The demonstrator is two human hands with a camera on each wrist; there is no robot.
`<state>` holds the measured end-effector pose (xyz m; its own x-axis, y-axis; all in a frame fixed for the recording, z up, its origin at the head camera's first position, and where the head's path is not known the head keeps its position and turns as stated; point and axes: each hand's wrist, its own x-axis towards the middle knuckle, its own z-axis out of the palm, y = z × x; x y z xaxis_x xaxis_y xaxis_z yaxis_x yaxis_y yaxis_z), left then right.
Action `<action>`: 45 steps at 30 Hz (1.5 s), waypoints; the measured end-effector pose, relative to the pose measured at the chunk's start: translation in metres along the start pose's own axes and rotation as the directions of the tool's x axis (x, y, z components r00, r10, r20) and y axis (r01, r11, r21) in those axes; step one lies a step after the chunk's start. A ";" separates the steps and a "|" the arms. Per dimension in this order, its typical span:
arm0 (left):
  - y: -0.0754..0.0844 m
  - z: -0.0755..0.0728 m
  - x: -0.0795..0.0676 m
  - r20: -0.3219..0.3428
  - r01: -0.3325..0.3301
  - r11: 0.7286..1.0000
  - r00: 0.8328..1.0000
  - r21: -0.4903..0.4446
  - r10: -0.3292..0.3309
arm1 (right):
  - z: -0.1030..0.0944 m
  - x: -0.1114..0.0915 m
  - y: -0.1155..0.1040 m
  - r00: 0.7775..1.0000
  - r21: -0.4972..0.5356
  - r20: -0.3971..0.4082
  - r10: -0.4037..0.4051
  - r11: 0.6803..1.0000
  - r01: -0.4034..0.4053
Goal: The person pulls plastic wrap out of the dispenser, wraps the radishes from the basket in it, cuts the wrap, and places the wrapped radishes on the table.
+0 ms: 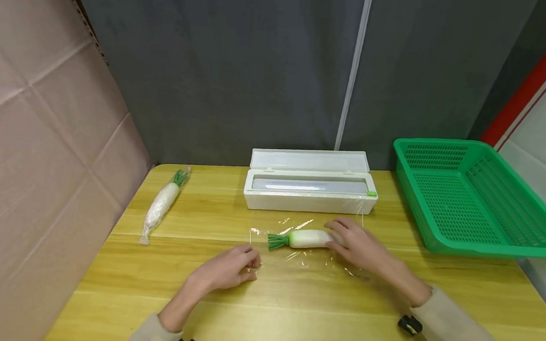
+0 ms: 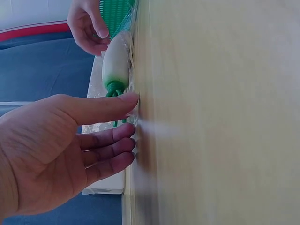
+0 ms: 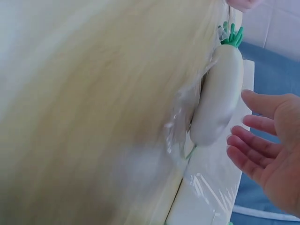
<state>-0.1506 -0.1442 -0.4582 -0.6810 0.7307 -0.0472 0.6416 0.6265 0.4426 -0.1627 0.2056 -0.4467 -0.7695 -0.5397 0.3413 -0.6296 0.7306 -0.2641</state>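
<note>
A white radish (image 1: 307, 239) with green stalks lies on a sheet of clear cling film (image 1: 290, 262) spread over the table. Beside the film's left front edge is my left hand (image 1: 230, 268); in the left wrist view its thumb and fingers stand apart, near the stalk end. My right hand (image 1: 360, 246) is at the radish's tail end, its fingers loosely bent and apart from the radish in the right wrist view. Just behind stands a white cling film box (image 1: 308, 203), lid up, with film reaching from it toward the radish.
At the left of the table (image 1: 117, 297) lies another white radish (image 1: 162, 205), wrapped in film twisted at its lower end. A green plastic basket (image 1: 422, 215) stands at the right. Dark grey panels (image 1: 241, 84) rise behind the table, and a pale wall (image 1: 51, 139) borders the left.
</note>
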 end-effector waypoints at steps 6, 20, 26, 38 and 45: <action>-0.001 -0.001 -0.001 0.001 -0.013 1.000 1.000 0.021 0.013 | -0.011 -0.017 0.004 1.000 0.038 -0.006 0.007 0.999 -0.007; -0.005 0.001 -0.003 -0.014 -0.029 1.000 0.999 0.002 0.030 | -0.015 -0.065 0.022 0.976 0.193 0.214 0.029 0.979 -0.071; -0.005 -0.001 -0.003 -0.015 -0.021 1.000 1.000 0.000 0.021 | -0.018 -0.073 0.027 0.969 0.228 0.249 -0.013 0.973 -0.045; -0.003 -0.004 -0.007 -0.049 -0.009 0.999 0.999 -0.043 0.006 | -0.023 -0.072 0.034 0.979 0.271 0.196 -0.060 0.963 0.004; 0.000 -0.013 -0.005 -0.114 -0.032 0.999 0.993 -0.012 0.031 | -0.039 -0.068 0.036 0.986 0.326 0.164 -0.029 0.945 -0.027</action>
<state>-0.1519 -0.1510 -0.4463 -0.6968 0.7139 0.0692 0.6590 0.5991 0.4548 -0.1290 0.2843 -0.4442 -0.7583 -0.6216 0.1966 -0.6092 0.5682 -0.5532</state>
